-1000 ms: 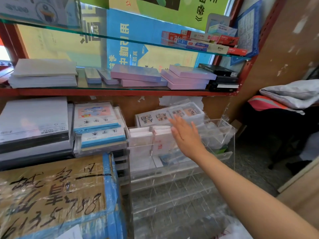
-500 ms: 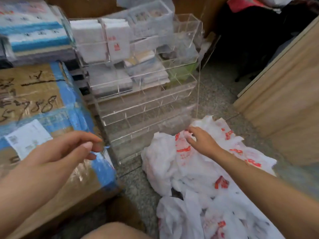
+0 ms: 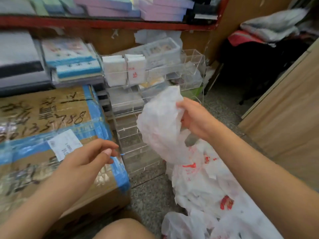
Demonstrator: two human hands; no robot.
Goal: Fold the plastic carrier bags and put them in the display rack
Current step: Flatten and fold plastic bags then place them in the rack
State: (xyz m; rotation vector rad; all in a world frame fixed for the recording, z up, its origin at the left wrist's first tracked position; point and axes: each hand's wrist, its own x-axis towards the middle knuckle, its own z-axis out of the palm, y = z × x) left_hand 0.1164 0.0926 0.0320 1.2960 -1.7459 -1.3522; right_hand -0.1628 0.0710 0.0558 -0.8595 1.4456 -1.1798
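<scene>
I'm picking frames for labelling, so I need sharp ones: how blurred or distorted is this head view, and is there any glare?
Head view: motion blur smears the shelf and the box writing; the right hand holding a bag and the left hand are fairly sharp. Wide-angle bending shows at the edges. The clear rack carries only faint reflections; light is soft, with no hard shadows.

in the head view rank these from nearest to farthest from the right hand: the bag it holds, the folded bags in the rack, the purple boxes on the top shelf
1. The held bag, gripped by the right hand, hanging to its left.
2. The folded bags, upright in the top tier of the clear display rack, up and to the left.
3. The purple boxes, on the shelf at the frame's top.
</scene>
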